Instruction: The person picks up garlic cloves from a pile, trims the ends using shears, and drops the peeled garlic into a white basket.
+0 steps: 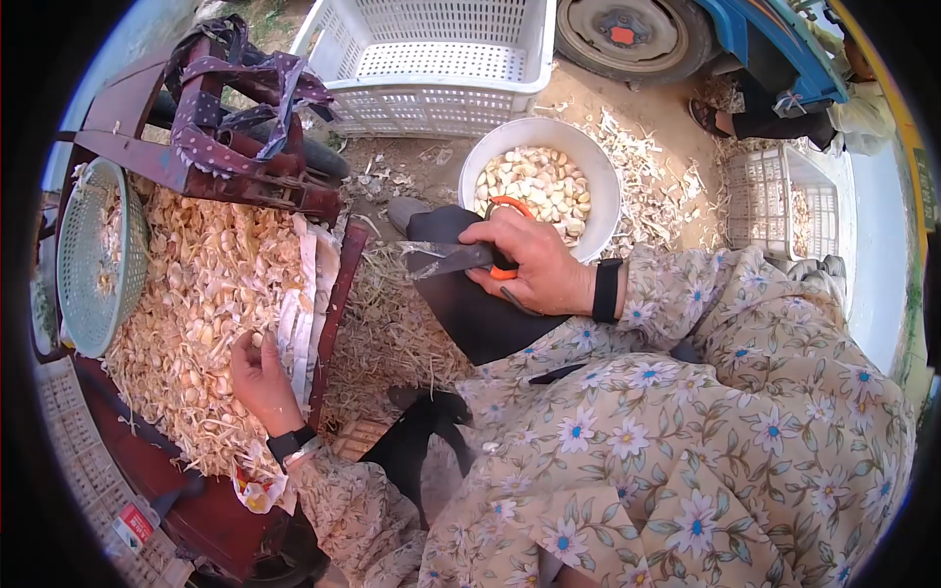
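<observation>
My right hand (529, 260) is wrapped round a pair of scissors (446, 260) with orange handles, the dark blades pointing left over my knee. Over the heap of garlic cloves and papery skins (211, 284), my left hand (265, 382) pinches a small pale garlic clove (257, 339) between thumb and fingertips. A white bucket (613, 186) holding trimmed garlic cloves (534, 181) stands just beyond my right hand.
A white plastic crate (421, 106) sits behind the bucket. The green basket (127, 284) leans at the heap's left. On the right are a blue vehicle's wheel (627, 34), another crate (774, 201) and another person's leg (774, 127). Garlic skins (647, 176) litter the ground.
</observation>
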Motion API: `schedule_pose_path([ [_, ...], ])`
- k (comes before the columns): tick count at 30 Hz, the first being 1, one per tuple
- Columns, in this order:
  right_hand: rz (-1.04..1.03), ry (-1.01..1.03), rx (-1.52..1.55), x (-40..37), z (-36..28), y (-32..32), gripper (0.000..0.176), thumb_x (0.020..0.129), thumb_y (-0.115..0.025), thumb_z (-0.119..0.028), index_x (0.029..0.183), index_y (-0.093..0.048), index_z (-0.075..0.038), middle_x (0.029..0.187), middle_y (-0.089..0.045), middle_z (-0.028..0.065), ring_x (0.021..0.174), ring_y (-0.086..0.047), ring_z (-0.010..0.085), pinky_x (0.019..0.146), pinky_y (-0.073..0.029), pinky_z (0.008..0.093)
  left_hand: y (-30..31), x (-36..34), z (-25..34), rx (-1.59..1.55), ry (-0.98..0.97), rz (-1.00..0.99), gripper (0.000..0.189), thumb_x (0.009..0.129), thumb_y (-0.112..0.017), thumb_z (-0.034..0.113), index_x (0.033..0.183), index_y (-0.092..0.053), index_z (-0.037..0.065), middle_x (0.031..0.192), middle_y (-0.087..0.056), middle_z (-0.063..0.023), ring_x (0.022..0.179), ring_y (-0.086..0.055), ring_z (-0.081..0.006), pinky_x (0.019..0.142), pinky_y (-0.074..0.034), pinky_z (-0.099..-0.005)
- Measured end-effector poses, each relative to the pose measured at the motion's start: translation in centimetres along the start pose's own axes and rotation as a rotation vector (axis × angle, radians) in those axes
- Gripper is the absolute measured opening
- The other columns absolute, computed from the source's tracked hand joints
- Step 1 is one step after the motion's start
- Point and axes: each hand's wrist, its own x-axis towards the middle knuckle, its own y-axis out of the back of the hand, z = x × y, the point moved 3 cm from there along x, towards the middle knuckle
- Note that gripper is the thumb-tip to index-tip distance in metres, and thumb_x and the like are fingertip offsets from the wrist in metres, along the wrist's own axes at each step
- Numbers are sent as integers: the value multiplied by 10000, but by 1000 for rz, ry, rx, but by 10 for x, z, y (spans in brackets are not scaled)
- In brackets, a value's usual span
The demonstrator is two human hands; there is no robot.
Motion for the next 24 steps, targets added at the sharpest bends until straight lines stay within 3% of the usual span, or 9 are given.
schedule_pose_path([
  [7,42,22,44,-2,-2,2,349,693,-674,-109,1004,-515,-101,779,-479,84,705,-519,257,601,-417,342,2,11,-8,81,-2,32,202,804,-633,186,786,-526,15,598,-469,9,520,-376,-82,475,-344,-233],
  [8,60,40,60,-3,-3,3,358,685,-676,-86,1004,-513,-97,765,-471,88,690,-503,264,596,-406,345,6,8,-5,4,-17,106,200,829,-600,181,744,-495,34,606,-471,17,493,-351,-66,450,-312,-210],
  [11,55,65,64,-5,1,1,362,690,-679,-106,1011,-512,-100,778,-474,88,692,-503,272,601,-410,352,20,-3,-5,-470,277,84,187,857,-554,173,734,-481,53,613,-491,14,481,-352,-39,423,-278,-185],
  [12,50,66,52,-4,1,1,372,683,-680,-106,1014,-512,-99,783,-475,88,693,-504,273,599,-409,352,24,-7,1,-573,341,110,130,881,-512,159,806,-521,53,645,-512,1,466,-355,-24,397,-254,-169],
  [15,8,98,17,-5,-3,2,406,660,-682,-107,1029,-511,-100,797,-479,86,697,-507,277,593,-409,352,26,-19,48,-800,310,117,126,889,-497,147,892,-550,33,685,-524,-14,456,-355,-30,384,-251,-171],
  [17,-45,161,-13,-9,-9,3,437,642,-682,-108,1044,-512,-105,805,-481,81,701,-510,276,588,-409,351,6,-28,104,-907,199,-93,154,891,-495,135,961,-551,9,731,-536,-21,498,-380,-31,426,-281,-162],
  [20,-209,536,5,-23,-23,-1,413,673,-650,-154,1062,-519,-111,756,-467,48,667,-519,235,570,-415,351,-36,-44,182,-1102,107,-487,187,895,-494,150,994,-551,2,833,-568,-51,622,-485,-68,532,-383,-189],
  [22,-305,657,41,-26,-34,0,356,689,-641,-185,1020,-532,-111,721,-459,44,654,-520,225,561,-415,352,-60,-55,217,-1163,105,-732,262,895,-500,182,1059,-538,-19,958,-581,-94,869,-568,-162,763,-470,-278],
  [24,-305,620,7,-26,-32,-2,357,692,-640,-193,1022,-531,-111,719,-460,41,656,-522,218,551,-415,350,-65,-48,209,-959,-29,-685,283,888,-514,190,1074,-534,-22,985,-579,-99,912,-562,-168,803,-461,-286],
])
